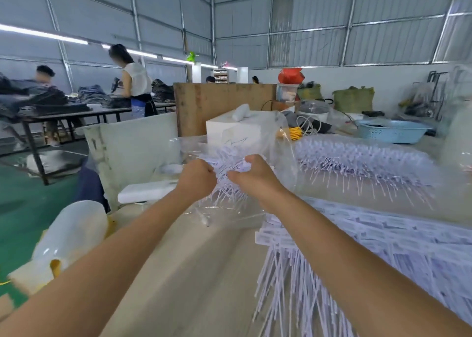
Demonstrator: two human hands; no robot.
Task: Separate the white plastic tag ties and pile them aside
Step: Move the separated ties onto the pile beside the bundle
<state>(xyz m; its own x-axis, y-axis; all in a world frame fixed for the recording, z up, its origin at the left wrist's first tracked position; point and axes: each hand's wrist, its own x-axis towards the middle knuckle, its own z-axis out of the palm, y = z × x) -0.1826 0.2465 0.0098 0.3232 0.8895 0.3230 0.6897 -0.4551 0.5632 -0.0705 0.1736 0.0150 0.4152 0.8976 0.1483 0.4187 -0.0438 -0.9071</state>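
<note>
Counter (204, 272) surface pale, its near edge and right side cut off by the frame. Pile of tag ties (383, 247) covers the right part of the counter, running off the right and bottom edges; printed tag heads lie toward the right, thin tails fan out toward the lower left. Second batch of ties (362, 163) lies farther back under clear plastic wrap, blurred, tails pointing toward the viewer. Blue basin (393, 131) sits behind it, contents hard to make out. White box (229, 129) stands beyond the hands, partly veiled by a clear plastic bag (278, 157). Bundle of ties (227, 180) is raised over the counter between both hands, inside or against the bag, cannot tell which; long axis runs from upper right to lower left, tails down. Left hand (196, 177) grip is a closed fist round the bundle; right hand (251, 171) grip pinches it, fingertips mostly hidden behind the ties.
</note>
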